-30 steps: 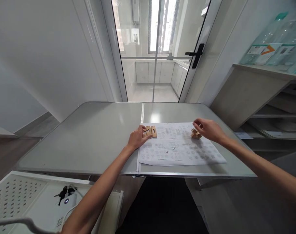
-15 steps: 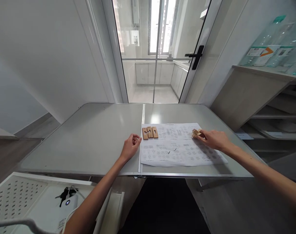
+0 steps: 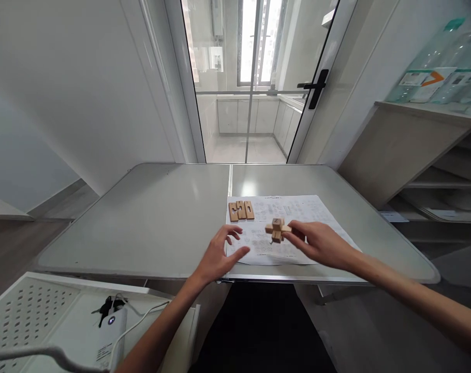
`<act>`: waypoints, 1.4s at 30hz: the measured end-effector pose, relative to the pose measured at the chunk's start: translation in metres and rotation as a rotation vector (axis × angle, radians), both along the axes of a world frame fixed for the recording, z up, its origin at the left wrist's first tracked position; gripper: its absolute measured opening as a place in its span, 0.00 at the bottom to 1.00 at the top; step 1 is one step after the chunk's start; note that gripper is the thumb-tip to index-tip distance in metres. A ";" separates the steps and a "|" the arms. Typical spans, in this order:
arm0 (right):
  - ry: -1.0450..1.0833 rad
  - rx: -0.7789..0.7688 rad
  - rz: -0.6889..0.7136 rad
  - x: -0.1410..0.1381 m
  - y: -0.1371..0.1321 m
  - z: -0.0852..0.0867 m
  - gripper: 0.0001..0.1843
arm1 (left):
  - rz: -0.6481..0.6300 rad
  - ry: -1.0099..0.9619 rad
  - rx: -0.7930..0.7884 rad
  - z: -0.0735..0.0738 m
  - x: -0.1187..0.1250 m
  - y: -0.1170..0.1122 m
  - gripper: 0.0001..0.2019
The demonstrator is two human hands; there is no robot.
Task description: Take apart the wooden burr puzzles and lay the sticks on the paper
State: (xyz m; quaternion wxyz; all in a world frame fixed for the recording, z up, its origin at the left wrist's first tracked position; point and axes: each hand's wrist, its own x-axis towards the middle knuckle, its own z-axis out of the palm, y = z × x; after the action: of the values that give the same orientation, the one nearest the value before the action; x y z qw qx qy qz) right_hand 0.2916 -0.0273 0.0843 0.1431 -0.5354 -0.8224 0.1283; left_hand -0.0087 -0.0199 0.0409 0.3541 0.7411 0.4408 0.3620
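Note:
Between its thumb and fingers, my right hand (image 3: 317,241) grips one arm of a cross-shaped wooden burr puzzle (image 3: 276,230), held above the printed sheet (image 3: 297,207). A dark letter-like mark shows on the puzzle's top block. My left hand (image 3: 222,254) is open and empty, thumb and fingers apart, over the sheet's left edge and facing the puzzle across a gap. Three flat wooden pieces with cut-out slots (image 3: 241,210) lie side by side on the sheet's upper left part, just beyond my left fingers.
The sheet lies on a grey folding table (image 3: 173,217) with a centre seam. A white basket (image 3: 86,287) at lower left holds keys (image 3: 105,308) and a white power bank (image 3: 112,331) with a cable. Plastic bottles (image 3: 433,77) stand on a shelf at right, and a glass door is ahead.
My right hand has brought the wooden puzzle leftward and nearer to me, off the sheet's right side. My left hand has moved right and spread its fingers.

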 end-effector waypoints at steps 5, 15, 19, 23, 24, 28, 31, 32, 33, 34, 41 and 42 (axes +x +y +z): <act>0.193 -0.101 0.199 -0.038 -0.036 0.026 0.20 | -0.250 -0.131 -0.117 0.027 0.014 -0.022 0.38; 0.362 -0.180 0.269 -0.057 -0.055 0.028 0.18 | -0.178 -0.333 -0.184 0.015 0.017 -0.047 0.31; 0.337 -0.061 0.291 -0.056 -0.054 0.022 0.12 | -0.130 -0.314 -0.163 0.020 0.019 -0.048 0.28; 0.218 0.189 0.308 -0.056 -0.051 0.014 0.12 | -0.098 -0.310 -0.168 0.025 0.021 -0.049 0.28; 0.169 0.276 0.312 -0.056 -0.050 0.012 0.13 | -0.092 -0.308 -0.171 0.025 0.022 -0.049 0.28; 0.064 0.463 0.305 -0.056 -0.048 0.004 0.11 | -0.074 -0.335 -0.214 0.025 0.024 -0.050 0.31; 0.077 0.464 0.282 -0.056 -0.048 0.004 0.10 | -0.129 -0.413 -0.309 0.021 0.026 -0.049 0.33; 0.084 0.455 0.276 -0.057 -0.048 0.005 0.09 | -0.158 -0.444 -0.339 0.020 0.027 -0.048 0.33; 0.090 0.445 0.271 -0.057 -0.049 0.007 0.08 | -0.186 -0.475 -0.365 0.019 0.028 -0.047 0.34; 0.092 0.437 0.267 -0.058 -0.049 0.008 0.08 | -0.209 -0.506 -0.387 0.017 0.029 -0.046 0.35; 0.082 0.413 0.267 -0.062 -0.050 0.017 0.07 | -0.272 -0.648 -0.515 0.013 0.029 -0.045 0.37; 0.079 0.413 0.263 -0.062 -0.050 0.017 0.08 | -0.277 -0.647 -0.524 0.014 0.028 -0.045 0.37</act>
State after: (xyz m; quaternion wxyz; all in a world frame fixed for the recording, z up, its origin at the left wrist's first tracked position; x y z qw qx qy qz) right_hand 0.2296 -0.0778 0.1015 0.2638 -0.3775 -0.8876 -0.0042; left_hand 0.0198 -0.0651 0.0545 0.6952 0.5267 0.2805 0.4008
